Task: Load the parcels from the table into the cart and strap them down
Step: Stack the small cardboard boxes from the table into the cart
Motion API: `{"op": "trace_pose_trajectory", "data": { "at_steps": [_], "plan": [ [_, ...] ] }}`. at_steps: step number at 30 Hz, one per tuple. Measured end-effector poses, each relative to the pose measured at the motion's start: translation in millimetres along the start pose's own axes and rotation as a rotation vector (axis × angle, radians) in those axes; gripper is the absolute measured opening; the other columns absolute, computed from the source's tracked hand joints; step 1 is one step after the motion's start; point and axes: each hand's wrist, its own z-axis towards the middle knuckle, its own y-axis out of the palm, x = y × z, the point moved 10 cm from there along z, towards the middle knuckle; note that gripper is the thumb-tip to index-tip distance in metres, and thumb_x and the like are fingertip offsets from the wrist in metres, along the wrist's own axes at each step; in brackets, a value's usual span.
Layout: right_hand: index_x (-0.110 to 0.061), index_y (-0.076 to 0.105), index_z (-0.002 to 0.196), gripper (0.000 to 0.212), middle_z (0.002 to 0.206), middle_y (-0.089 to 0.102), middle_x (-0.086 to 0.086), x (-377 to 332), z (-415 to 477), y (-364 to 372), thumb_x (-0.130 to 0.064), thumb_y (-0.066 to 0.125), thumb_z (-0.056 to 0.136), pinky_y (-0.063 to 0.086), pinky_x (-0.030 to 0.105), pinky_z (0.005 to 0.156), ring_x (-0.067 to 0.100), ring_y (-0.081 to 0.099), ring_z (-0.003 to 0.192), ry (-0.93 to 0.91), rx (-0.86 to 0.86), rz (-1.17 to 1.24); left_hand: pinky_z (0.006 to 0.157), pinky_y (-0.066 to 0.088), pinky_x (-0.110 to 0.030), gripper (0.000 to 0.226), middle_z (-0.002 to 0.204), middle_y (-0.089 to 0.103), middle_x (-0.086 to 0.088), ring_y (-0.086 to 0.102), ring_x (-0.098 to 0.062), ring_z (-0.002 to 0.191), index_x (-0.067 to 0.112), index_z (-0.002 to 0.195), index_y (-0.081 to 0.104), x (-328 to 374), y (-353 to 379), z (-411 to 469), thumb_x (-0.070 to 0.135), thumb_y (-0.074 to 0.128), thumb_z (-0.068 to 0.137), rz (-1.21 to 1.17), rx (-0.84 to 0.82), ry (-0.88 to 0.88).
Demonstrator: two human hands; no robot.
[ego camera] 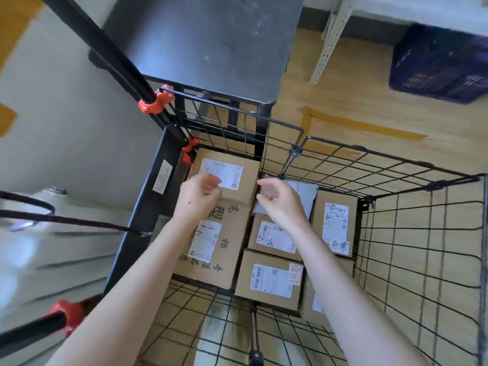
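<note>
Filling the wire cart (422, 228) are parcels (269, 281) and a grey bag (306, 191); left hand (200, 192) and right hand (281, 200) hover empty, fingers loose.

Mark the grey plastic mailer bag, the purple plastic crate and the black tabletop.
grey plastic mailer bag (306, 192): head view, upper right part.
purple plastic crate (433, 62): head view, side wall.
black tabletop (211, 35): head view, bare middle.

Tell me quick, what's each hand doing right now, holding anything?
Left hand: open, fingers loosely curled, holding nothing, over a labelled cardboard box.
Right hand: open, holding nothing, over the grey poly mailer.
</note>
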Motion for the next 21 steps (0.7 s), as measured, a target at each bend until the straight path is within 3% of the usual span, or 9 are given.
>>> {"op": "trace_pose_trajectory", "data": {
  "at_steps": [3, 5, 10, 13, 16, 21],
  "plan": [
    [-0.028, 0.064, 0.112, 0.026, 0.11, 0.064, -0.012, -43.7, -34.8, -38.7, -0.014, 0.061, 0.09, 0.042, 0.012, 0.079, 0.006, 0.06, 0.1, -0.127, -0.014, -0.048, 0.078, 0.055, -0.033, 0.008, 0.091, 0.067, 0.002, 0.063, -0.011, 0.084, 0.016, 0.094, 0.068, 52.5, -23.7, -40.6, 0.016, 0.063, 0.088, -0.074, 0.079, 0.055],
    [-0.032, 0.065, 0.105, 0.025, 0.103, 0.066, -0.014, -68.5, -59.8, -64.2, -0.012, 0.062, 0.089, 0.046, 0.018, 0.083, 0.004, 0.062, 0.097, -0.191, -0.031, -0.055, 0.076, 0.055, -0.036, 0.005, 0.085, 0.067, 0.002, 0.064, -0.013, 0.079, 0.016, 0.089, 0.068, 83.1, -40.2, -68.5, 0.016, 0.064, 0.086, -0.135, 0.151, 0.064],
    [-0.031, 0.067, 0.1, 0.023, 0.094, 0.068, -0.009, -109.5, -129.8, -117.2, -0.011, 0.061, 0.089, 0.051, 0.025, 0.085, 0.004, 0.063, 0.087, -0.296, -0.044, -0.085, 0.059, 0.047, -0.02, 0.008, 0.075, 0.063, 0.002, 0.056, -0.008, 0.064, 0.014, 0.087, 0.068, 144.2, -79.4, -149.3, 0.019, 0.063, 0.09, -0.226, 0.29, 0.1],
    [-0.03, 0.067, 0.1, 0.02, 0.093, 0.068, -0.009, -127.7, -174.7, -130.2, -0.014, 0.062, 0.09, 0.048, 0.015, 0.077, -0.002, 0.06, 0.082, -0.347, -0.09, -0.12, 0.059, 0.043, -0.009, 0.008, 0.073, 0.061, 0.011, 0.054, 0.003, 0.065, 0.014, 0.086, 0.068, 168.4, -98.4, -205.8, 0.018, 0.062, 0.091, -0.281, 0.353, 0.117],
    [-0.03, 0.068, 0.102, 0.017, 0.092, 0.066, -0.014, -148.5, -216.8, -131.9, -0.018, 0.062, 0.092, 0.041, 0.003, 0.066, -0.007, 0.058, 0.079, -0.428, -0.161, -0.175, 0.062, 0.046, -0.009, 0.007, 0.077, 0.065, 0.011, 0.059, 0.004, 0.07, 0.017, 0.086, 0.068, 177.5, -117.3, -261.3, 0.018, 0.062, 0.091, -0.349, 0.432, 0.076],
    [-0.032, 0.066, 0.107, 0.017, 0.094, 0.064, -0.019, -179.7, -276.1, -126.7, -0.024, 0.06, 0.093, 0.042, 0.003, 0.063, -0.014, 0.056, 0.084, -0.529, -0.289, -0.25, 0.061, 0.042, -0.004, 0.007, 0.08, 0.064, 0.009, 0.056, 0.009, 0.069, 0.018, 0.087, 0.068, 174.0, -143.8, -345.6, 0.015, 0.062, 0.09, -0.435, 0.592, -0.032]
  ]
}}
